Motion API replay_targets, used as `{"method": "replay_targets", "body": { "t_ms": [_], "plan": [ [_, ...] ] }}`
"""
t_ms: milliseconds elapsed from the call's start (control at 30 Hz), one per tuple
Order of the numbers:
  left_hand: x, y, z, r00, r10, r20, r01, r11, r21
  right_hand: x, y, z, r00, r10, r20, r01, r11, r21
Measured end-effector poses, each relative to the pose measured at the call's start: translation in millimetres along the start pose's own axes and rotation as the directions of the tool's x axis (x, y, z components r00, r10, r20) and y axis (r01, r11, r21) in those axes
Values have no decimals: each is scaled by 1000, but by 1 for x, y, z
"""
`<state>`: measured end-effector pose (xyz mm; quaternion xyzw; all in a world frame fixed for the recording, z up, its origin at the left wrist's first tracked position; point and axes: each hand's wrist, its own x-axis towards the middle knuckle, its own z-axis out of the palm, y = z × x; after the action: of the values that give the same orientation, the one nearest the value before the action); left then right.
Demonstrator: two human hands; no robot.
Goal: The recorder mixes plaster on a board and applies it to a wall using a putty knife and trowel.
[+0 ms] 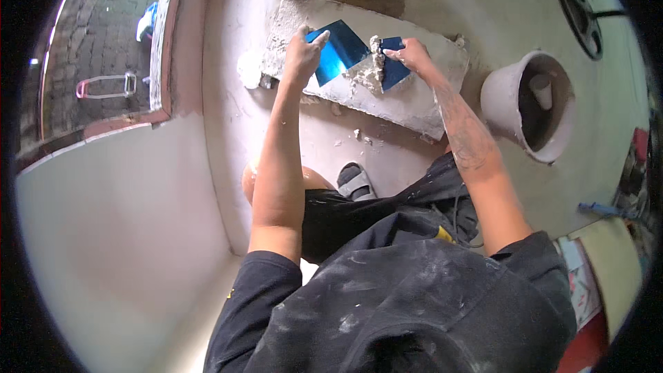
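I have my left grip [304,55] clamped on the near corner of a wide blue blade [340,53], above centre in the frame. My right grip [413,55] is closed on a smaller blue blade [395,74] just right of it, pale paste [377,62] clumped along its left edge. Beneath both I see a paste-crusted board [414,107], slanting down toward the right. Crumbs [358,135] dot the floor [321,145] below it. At right of frame stands a bucket [501,97] with a cup [541,91] inside; an opening [107,41] fills the upper left.
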<state>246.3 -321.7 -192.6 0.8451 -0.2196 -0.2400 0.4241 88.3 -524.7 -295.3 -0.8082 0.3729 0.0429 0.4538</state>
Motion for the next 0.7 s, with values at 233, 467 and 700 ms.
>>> {"method": "replay_targets", "body": {
  "t_ms": [233,467,700],
  "plan": [
    [-1,9,7,982,-183,40,185,920,-345,-36,2,11,985,129,118,-172,822,542],
    [-3,-7,50,976,-53,210,110,956,-270,-27,4,27,982,178,67,-189,879,439],
    [-22,15,81,979,118,168,-127,991,44,-47,-21,24,972,-53,-227,95,979,180]
  ]
}}
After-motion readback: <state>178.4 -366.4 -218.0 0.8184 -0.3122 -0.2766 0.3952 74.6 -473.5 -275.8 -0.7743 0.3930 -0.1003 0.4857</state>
